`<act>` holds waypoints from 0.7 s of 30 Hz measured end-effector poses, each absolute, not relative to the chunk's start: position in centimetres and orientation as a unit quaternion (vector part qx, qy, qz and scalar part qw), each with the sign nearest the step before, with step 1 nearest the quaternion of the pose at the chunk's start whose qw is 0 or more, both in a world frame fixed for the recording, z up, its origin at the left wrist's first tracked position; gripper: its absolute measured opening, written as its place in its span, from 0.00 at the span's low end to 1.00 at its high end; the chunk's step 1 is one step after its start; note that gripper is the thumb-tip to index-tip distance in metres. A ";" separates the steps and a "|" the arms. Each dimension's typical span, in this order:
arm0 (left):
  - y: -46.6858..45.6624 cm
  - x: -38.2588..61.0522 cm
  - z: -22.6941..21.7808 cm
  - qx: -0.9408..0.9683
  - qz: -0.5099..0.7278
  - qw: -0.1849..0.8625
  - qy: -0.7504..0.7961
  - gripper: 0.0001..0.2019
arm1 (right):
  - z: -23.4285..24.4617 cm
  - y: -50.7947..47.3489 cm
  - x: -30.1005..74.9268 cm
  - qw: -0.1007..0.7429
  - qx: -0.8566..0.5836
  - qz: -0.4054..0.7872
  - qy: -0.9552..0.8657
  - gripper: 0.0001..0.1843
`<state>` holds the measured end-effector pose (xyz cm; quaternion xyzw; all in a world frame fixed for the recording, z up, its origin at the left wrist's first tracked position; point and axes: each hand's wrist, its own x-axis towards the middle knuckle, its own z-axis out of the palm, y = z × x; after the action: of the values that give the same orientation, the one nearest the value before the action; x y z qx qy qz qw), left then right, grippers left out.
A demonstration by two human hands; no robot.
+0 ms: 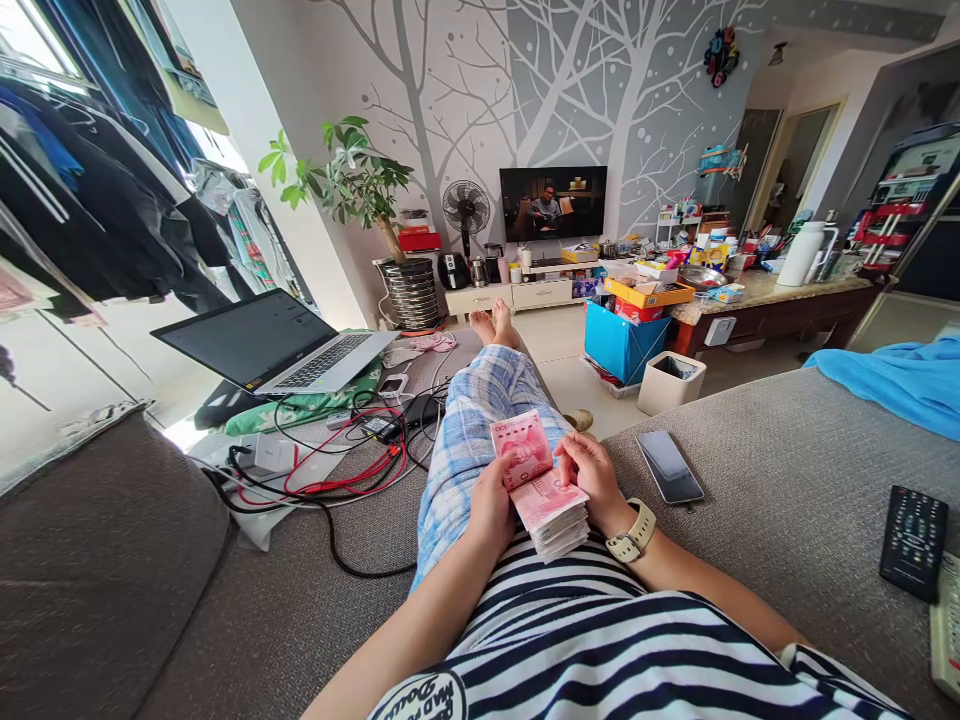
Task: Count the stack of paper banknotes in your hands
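I sit on a grey sofa (787, 470) with my legs in blue plaid trousers stretched out. A thick stack of pink banknotes (551, 515) rests on my lap. My left hand (491, 505) grips the stack's left side, and its thumb bends the top note (520, 448) upward. My right hand (592, 470), with a beige watch at the wrist, is closed on the stack's right edge. A dark phone (669, 466) lies on the sofa just right of my right hand.
A laptop (277, 345) stands open at the left above tangled red and black cables (345, 470). A remote control (913, 540) lies at the far right, a blue blanket (892, 385) behind it. Beyond my feet are a white bin (670, 382), a blue box and a television (553, 203).
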<state>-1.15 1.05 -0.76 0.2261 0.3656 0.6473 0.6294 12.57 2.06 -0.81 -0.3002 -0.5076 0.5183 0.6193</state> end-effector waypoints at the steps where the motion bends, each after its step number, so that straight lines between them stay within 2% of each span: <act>1: 1.0 -1.1 -0.7 0.231 0.645 0.631 0.364 0.12 | -0.8 2.1 12.6 0.622 -0.297 0.517 -0.507 0.17; 21: 0.4 -1.1 0.0 0.266 0.623 0.636 0.371 0.11 | -1.1 2.5 12.7 0.633 -0.351 0.507 -0.468 0.15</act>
<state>-1.14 0.40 0.00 0.2660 0.3705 0.6226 0.6359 12.70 2.48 -1.06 -0.3513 -0.4676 0.5069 0.6333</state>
